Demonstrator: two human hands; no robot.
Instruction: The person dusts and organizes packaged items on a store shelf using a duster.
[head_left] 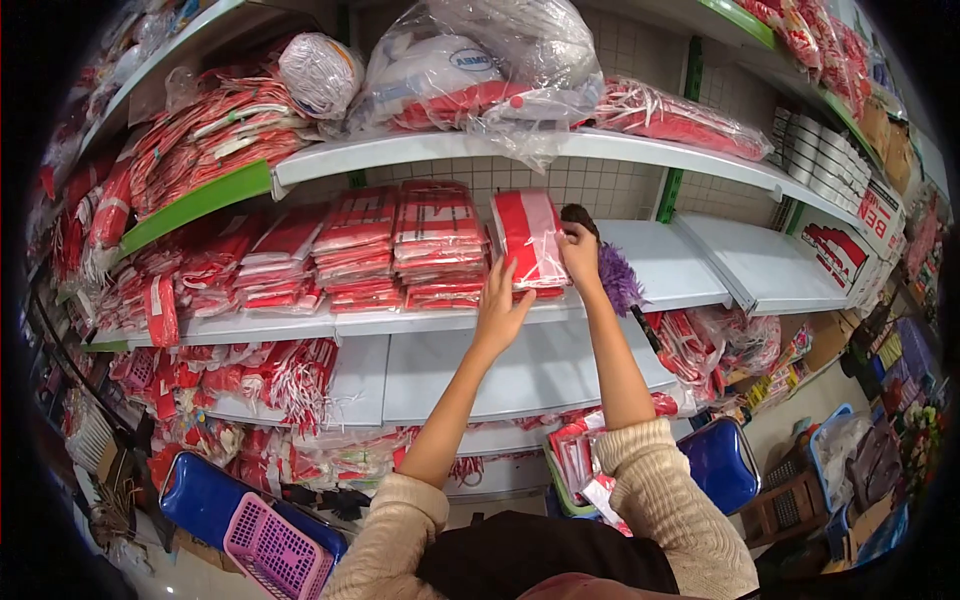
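A red and white packet in clear plastic (530, 240) lies on a low pile on the middle shelf, right of the taller stacks. My left hand (502, 308) touches its lower left edge, fingers apart. At its right edge is my right hand (580, 254), its fingers bent against the packet; whether they grip it is unclear. Close beside, on the left, rises a stack of red and white packets (440, 240). A purple feathery duster (620, 280) with a dark top lies just right of my right hand.
Bulky clear plastic bags (480, 70) sit on the upper shelf (420, 148). A white box with red print (850, 250) stands at the right. Below are a pink basket (278, 545), blue stools (722, 465) and a green basket with packets (565, 475).
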